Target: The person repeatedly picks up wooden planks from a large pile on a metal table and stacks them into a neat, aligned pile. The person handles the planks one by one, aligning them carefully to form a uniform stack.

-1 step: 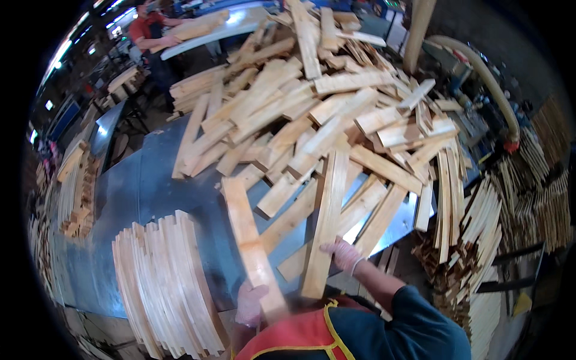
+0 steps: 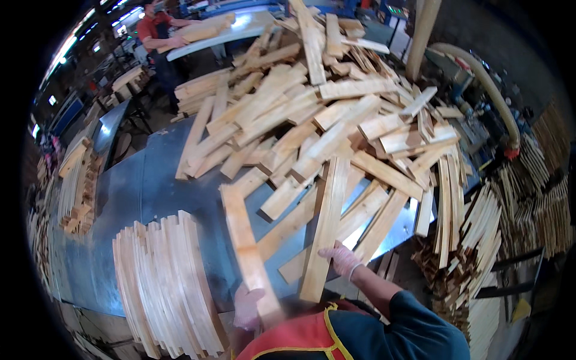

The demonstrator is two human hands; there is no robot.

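At the lower middle, my left hand (image 2: 248, 306) in a thin glove is closed on the near end of a pale wooden board (image 2: 243, 240), gripping its left edge. That board stands out away from me, tilted over the metal table. My right hand (image 2: 341, 258), also gloved, has its fingers on the right edge of a second wooden board (image 2: 327, 219). This one slants from the pile toward my red apron, and its far end rests among other boards. The right thumb and the underside of the fingers are partly hidden.
A large heap of loose boards (image 2: 288, 114) covers the far side of the blue-grey metal table (image 2: 162, 174). Left of me a stack of boards (image 2: 165, 282) stands in a row. Another person (image 2: 159, 36) holds boards at the far left. More boards hang at the right edge.
The view has shifted slightly. The far end of the left-hand board has moved a little toward me and left; both hands keep their places on their boards.
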